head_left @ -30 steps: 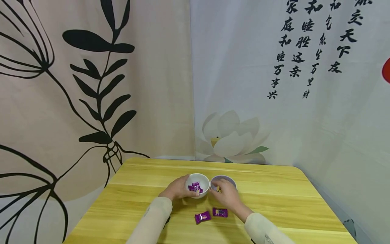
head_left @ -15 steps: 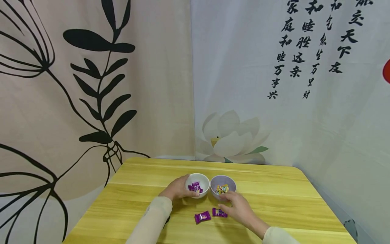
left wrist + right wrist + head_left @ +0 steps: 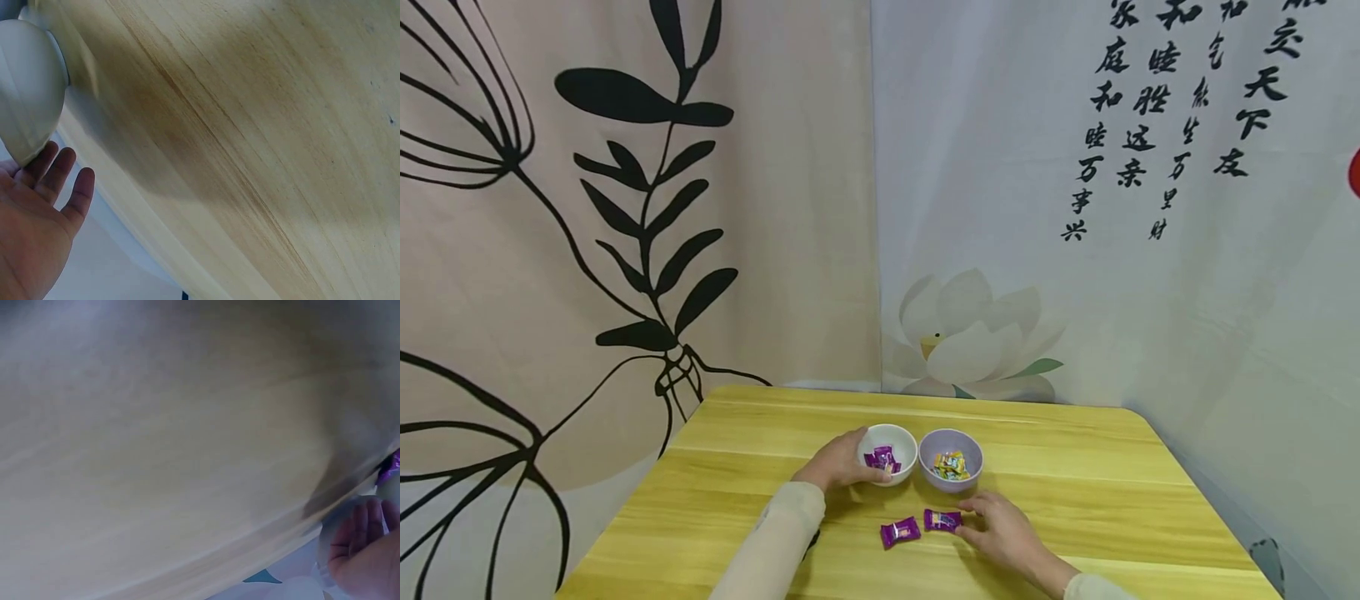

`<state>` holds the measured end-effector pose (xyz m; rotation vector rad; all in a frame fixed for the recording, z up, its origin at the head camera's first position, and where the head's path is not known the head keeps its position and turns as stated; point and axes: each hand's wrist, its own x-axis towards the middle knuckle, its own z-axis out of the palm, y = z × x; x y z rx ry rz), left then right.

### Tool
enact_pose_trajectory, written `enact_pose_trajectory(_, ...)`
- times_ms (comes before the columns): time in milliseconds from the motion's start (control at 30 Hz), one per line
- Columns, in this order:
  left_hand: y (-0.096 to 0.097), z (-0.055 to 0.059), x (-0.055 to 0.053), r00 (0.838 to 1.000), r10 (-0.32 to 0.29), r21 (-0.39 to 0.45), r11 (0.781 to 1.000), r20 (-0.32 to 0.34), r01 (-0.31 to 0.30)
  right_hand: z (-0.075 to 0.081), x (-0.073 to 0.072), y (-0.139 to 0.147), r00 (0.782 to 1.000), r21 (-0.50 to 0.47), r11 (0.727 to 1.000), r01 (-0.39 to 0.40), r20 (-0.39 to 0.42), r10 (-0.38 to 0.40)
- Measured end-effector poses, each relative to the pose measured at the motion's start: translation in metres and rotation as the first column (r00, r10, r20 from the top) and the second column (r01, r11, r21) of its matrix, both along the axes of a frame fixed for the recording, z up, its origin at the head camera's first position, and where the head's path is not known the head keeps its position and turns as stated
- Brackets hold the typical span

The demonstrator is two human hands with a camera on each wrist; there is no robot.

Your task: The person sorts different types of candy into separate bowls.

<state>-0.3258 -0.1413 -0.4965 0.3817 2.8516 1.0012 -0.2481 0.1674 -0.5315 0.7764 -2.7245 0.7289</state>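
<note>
In the head view my left hand [image 3: 842, 463] holds the side of a white bowl [image 3: 908, 445], thumb on the near rim. Several purple-wrapped candies [image 3: 880, 458] lie inside it. The left wrist view has the bowl's outer wall [image 3: 31, 81] against the fingertips of that hand [image 3: 37, 231]. Beside it stands a lilac bowl [image 3: 951, 485] with several yellow-wrapped candies [image 3: 951, 465]. Two more purple candies lie in front: a left one [image 3: 900, 532] and a right one [image 3: 942, 521]. My right hand [image 3: 1003, 531] is at the right one's edge, thumb and fingers apart around its end.
All of this stands on a wooden table [image 3: 1112, 483] with light and dark grain. Behind it hang printed cloths [image 3: 805, 208], one with black plants and one with a lotus and writing. A small dark object [image 3: 812, 542] shows beside the left sleeve.
My right hand has come out of the lilac bowl and moved toward me, to the right purple candy. The yellow candies are now uncovered. The left hand keeps its hold on the white bowl.
</note>
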Motion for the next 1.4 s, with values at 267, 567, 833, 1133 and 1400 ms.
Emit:
enact_pose_trajectory(267,0.001,0.0,-0.001,1.0,0.006,0.0,1.0,0.009,-0.006,-0.006,-0.006,-0.003,0.999,0.03,0.999,-0.041,-0.011,0.041)
enact_pose_trajectory(567,0.002,0.001,-0.001,1.0,0.0,0.004,1.0,0.01,0.0,-0.011,-0.006,-0.009,0.994,0.096,0.993,-0.065,-0.083,0.073)
enact_pose_trajectory(833,0.001,0.001,-0.001,1.0,0.0,0.01,1.0,0.011,0.0,-0.015,-0.006,-0.008,0.99,0.114,0.992,-0.06,-0.121,0.074)
enact_pose_trajectory(1133,0.0,-0.002,-0.003,1.0,-0.019,0.015,1.0,-0.004,0.019,-0.016,-0.005,-0.006,0.994,0.094,0.994,-0.053,-0.086,0.061)
enact_pose_trajectory(1400,0.0,-0.001,-0.002,1.0,-0.012,0.007,1.0,0.002,0.012,-0.011,-0.004,-0.007,0.992,0.059,0.997,-0.05,-0.115,0.056)
